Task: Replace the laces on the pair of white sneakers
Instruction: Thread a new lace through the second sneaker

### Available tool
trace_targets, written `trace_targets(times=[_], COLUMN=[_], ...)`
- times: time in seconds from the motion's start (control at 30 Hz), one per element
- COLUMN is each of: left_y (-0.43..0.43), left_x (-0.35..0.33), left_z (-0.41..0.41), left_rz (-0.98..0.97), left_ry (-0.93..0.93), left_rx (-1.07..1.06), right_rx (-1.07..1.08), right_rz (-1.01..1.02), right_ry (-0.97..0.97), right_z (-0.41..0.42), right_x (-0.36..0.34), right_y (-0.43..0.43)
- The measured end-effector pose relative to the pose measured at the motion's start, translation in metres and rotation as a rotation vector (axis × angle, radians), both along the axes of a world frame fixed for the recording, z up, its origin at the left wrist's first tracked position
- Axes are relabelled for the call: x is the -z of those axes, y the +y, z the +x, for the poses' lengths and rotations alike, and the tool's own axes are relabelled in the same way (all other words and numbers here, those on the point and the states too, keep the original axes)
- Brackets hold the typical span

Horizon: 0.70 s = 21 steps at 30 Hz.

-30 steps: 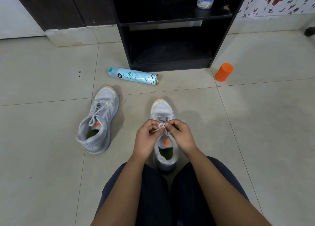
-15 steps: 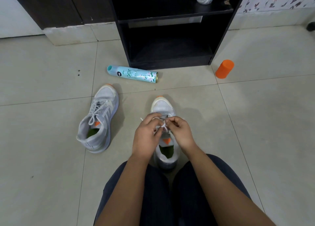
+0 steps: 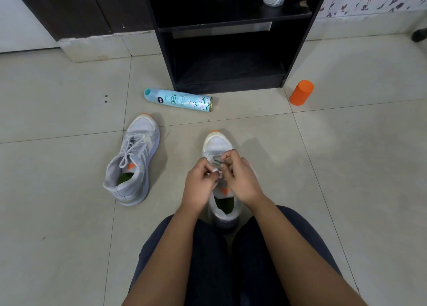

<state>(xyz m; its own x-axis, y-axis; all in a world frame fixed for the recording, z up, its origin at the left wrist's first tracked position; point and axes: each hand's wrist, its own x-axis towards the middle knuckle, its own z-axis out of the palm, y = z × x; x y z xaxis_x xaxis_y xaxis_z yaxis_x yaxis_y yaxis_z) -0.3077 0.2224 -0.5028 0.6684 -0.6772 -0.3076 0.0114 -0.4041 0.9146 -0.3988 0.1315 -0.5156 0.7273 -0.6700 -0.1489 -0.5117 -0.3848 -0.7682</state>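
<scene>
- Both hands work at the near sneaker (image 3: 218, 144), which stands on the floor tiles (image 3: 346, 167) between the person's knees, toe pointing away, toward the far side.
- Left hand (image 3: 199, 185) pinches a short stretch of white lace (image 3: 216, 172) between thumb and fingertips, just above the tongue; the right hand (image 3: 242, 181) is closed on the lace next to it, fingers curled over the upper eyelets.
- Whether the lace is being knotted or loosened cannot be told; the fingers hide the crossing.
- Judged by its look, the lace is thin, limp and light: it should bend anywhere and slide easily, so it is best gripped close to the eyelet or at the stiff tip.
- Mesh on the upper looks soft and likely gives under pressure; steadying the shoe at the firmer heel or sole would probably hold it better than squeezing the upper.
- Second sneaker (image 3: 132, 160) lies to the left, well apart, tilted onto its side, its own lace (image 3: 129, 146) threaded and loosely tied.
- Beyond them, an air-freshener can (image 3: 178, 100) lies on its side in front of a dark cabinet (image 3: 231, 79), with an orange cap (image 3: 301, 92) to the right.
</scene>
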Motion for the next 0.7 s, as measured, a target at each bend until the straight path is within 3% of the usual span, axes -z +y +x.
trace_targets(times=[0.1, 0.17, 0.3, 0.43, 0.7], left_y=[-0.002, -0.003, -0.003, -0.002, 0.002], left_x=[-0.006, -0.006, -0.005, -0.008, -0.007], left_z=[0.004, 0.005, 0.002, -0.002, 0.0], left_rz=[-0.03, -0.007, -0.007, -0.003, 0.003], left_ry=[0.326, 0.434, 0.443, 0.382, 0.414], left_rx=[-0.178, -0.244, -0.29, -0.27, -0.245], right_rx=[0.181, 0.312, 0.226, 0.339, 0.486], right_rz=[-0.351, -0.4, 0.004, 0.074, 0.437], right_ry=[0.137, 0.088, 0.104, 0.05, -0.108], right_z=[-0.006, -0.014, -0.019, -0.011, -0.009], right_x=[-0.007, -0.017, -0.026, -0.021, -0.018], right_y=[0.001, 0.004, 0.025, 0.032, 0.03])
